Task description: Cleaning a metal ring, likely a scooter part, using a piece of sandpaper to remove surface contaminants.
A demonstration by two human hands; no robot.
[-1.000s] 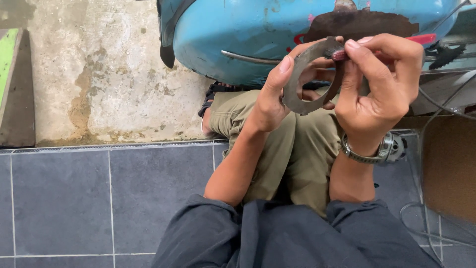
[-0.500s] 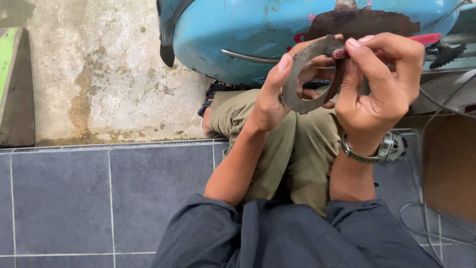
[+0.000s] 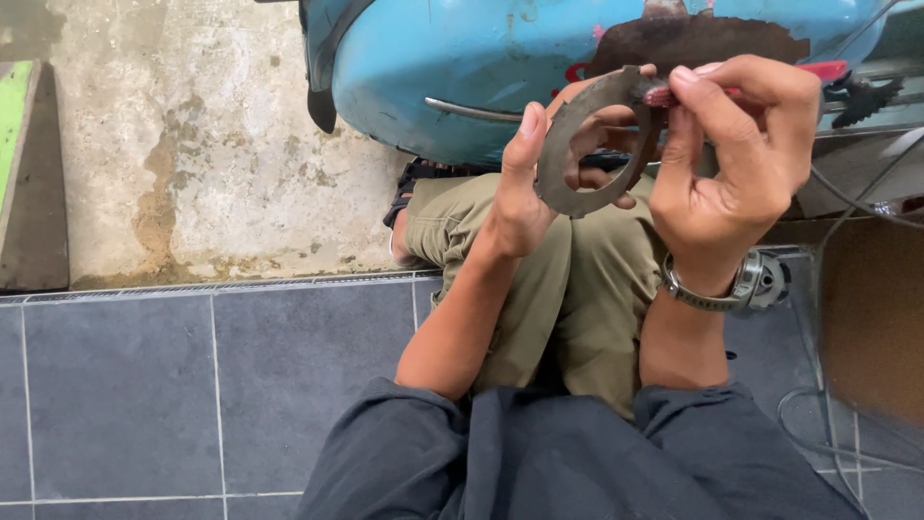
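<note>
Ring (image 3: 577,164), dark metal, notched: pinched by left hand (image 3: 525,197); right hand (image 3: 731,164) grips red-handled tool (image 3: 664,93) at its rim. Advisable: steady ring, light pressure.

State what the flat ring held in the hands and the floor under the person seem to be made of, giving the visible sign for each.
Ring: likely steel, dull dark grey and thin, with notched rim; the left hand pinches it.
Near floor: grey tiles, probably ceramic, matte with grout lines.
Far floor: bare concrete, rough and stained.
</note>
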